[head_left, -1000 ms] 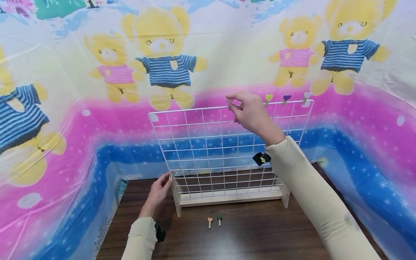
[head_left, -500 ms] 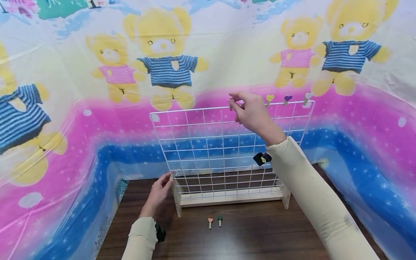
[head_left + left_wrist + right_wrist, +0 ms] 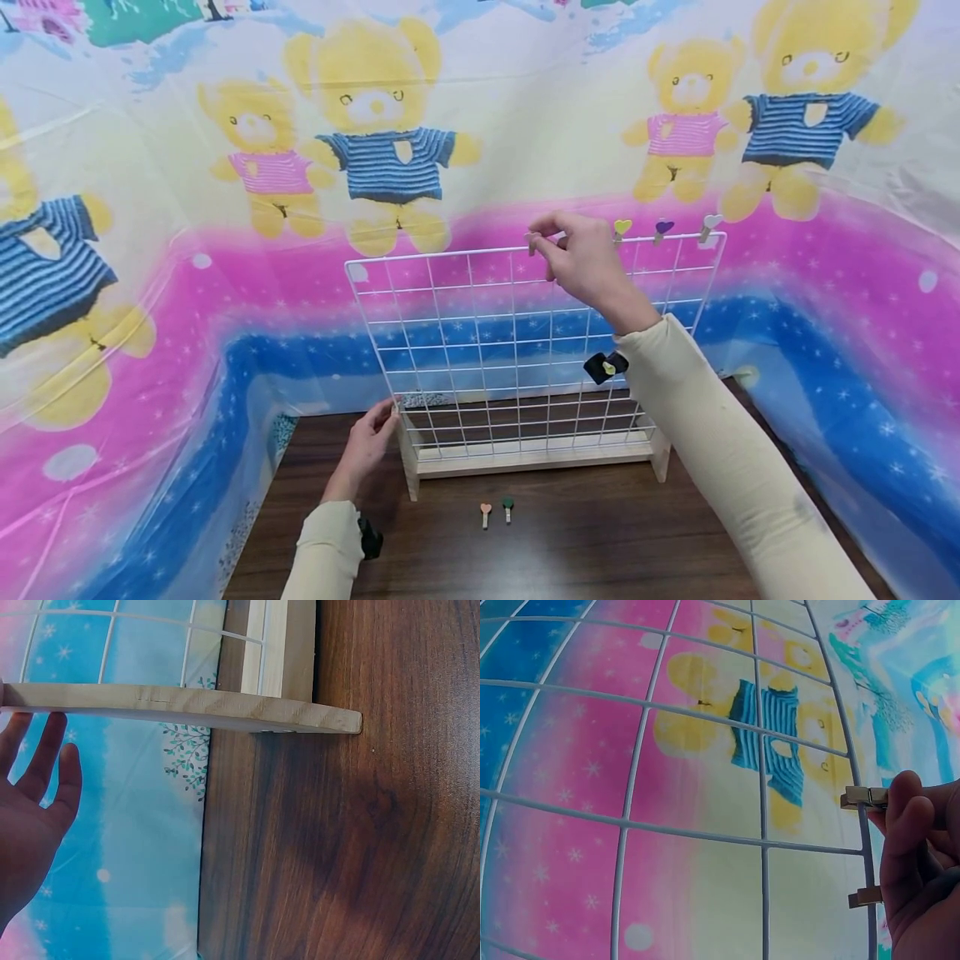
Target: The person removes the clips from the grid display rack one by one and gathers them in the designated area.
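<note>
- Wooden clothespin (image 3: 861,797) is pinched by right hand (image 3: 581,257) at top of white grid (image 3: 764,843).
- Wooden stand (image 3: 247,709) is touched by left hand (image 3: 367,440), its fingers spread.

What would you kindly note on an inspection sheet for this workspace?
Surface: dark wooden table.
Job's things: white wire grid in wooden stand; yellow clip, purple clip, white clip along the grid's top; orange clip, green clip on table.
Clutter: nothing seen.
Grips: left grip touches the stand's left end; right grip pinches a sixth clip at the grid's top.
Cables: nothing seen.
Surroundings: bear-print cloth behind.
</note>
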Demonstrator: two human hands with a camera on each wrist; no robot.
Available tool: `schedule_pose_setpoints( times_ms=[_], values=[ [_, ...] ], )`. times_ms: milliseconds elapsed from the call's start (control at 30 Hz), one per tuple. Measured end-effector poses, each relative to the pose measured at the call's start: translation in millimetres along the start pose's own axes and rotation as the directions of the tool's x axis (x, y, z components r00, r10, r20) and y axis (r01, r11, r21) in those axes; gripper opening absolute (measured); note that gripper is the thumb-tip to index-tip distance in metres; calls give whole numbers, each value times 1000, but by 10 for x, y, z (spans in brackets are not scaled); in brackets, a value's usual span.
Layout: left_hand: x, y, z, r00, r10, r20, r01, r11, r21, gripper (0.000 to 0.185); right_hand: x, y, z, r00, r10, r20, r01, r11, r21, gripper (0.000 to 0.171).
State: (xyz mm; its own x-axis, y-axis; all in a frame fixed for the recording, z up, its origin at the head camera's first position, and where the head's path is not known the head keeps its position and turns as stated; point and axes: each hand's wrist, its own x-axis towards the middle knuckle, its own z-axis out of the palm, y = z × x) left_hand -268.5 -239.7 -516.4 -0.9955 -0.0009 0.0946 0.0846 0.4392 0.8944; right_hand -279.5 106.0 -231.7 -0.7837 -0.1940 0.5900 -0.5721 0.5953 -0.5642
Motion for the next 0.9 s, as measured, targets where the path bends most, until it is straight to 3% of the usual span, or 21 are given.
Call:
schedule_pose_setpoints(
  times_ms=[433,900],
  values=[
    [-1,-4,-4,1000,11,-2,-11,1000,2,39,-20,-22,-13,998,10,-55,-2,988,154,12],
    [1,-13,-11,1000,22,8,-22,1000,-4,39,-387,56,-17,989,74,126,-102,966,236,20]
  ],
)
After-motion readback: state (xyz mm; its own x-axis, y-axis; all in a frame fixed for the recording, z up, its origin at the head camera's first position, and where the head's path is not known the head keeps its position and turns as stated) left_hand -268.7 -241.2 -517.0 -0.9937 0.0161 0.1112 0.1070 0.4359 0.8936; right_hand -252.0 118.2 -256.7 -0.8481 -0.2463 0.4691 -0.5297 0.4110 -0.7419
